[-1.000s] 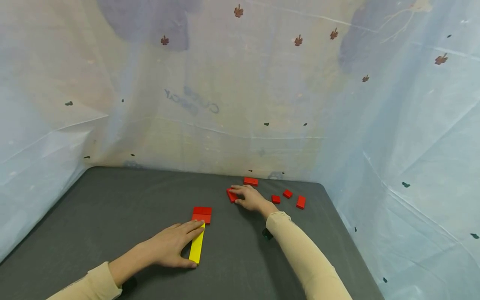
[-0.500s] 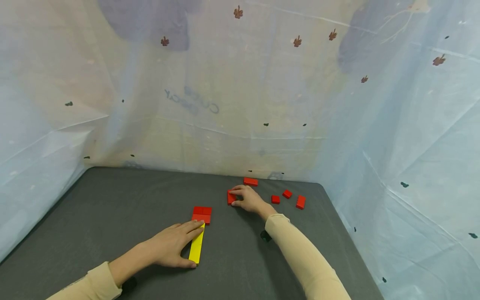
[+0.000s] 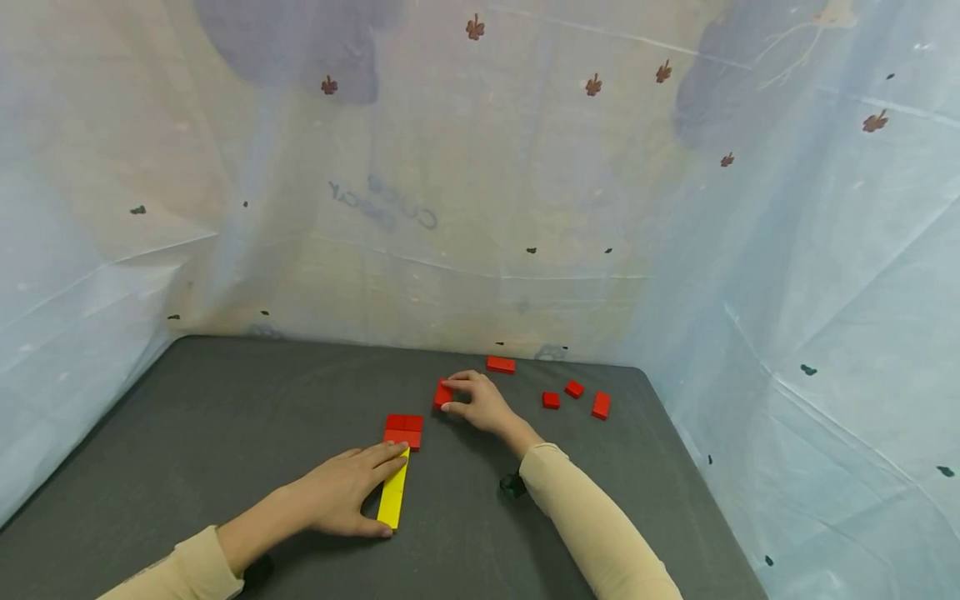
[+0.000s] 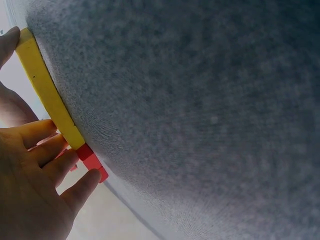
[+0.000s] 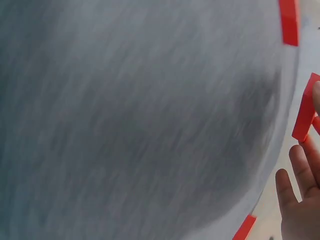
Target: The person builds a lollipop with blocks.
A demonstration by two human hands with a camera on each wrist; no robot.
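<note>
In the head view my left hand (image 3: 347,492) holds a long yellow block (image 3: 392,492) lengthwise, thumb at its near end and fingertips at its far end. Right beyond that end lie several red blocks (image 3: 403,431) fitted together in a small rectangle. The left wrist view shows the yellow block (image 4: 47,90) in line with the red ones (image 4: 92,161), the fingers spread along the side. Up and to the right of the rectangle, my right hand (image 3: 480,404) pinches a red block (image 3: 441,395) between thumb and fingers. The right wrist view shows this red block (image 5: 306,107) held at the right edge.
One red block (image 3: 501,364) lies near the far edge of the dark table (image 3: 247,400). Farther right are two small red blocks (image 3: 551,400) and a larger red block (image 3: 602,406). A pale printed curtain (image 3: 465,283) hangs around the table.
My right hand has drawn the red block to the left, turning it and bringing it closer to the red rectangle. The left hand has stayed at the yellow block.
</note>
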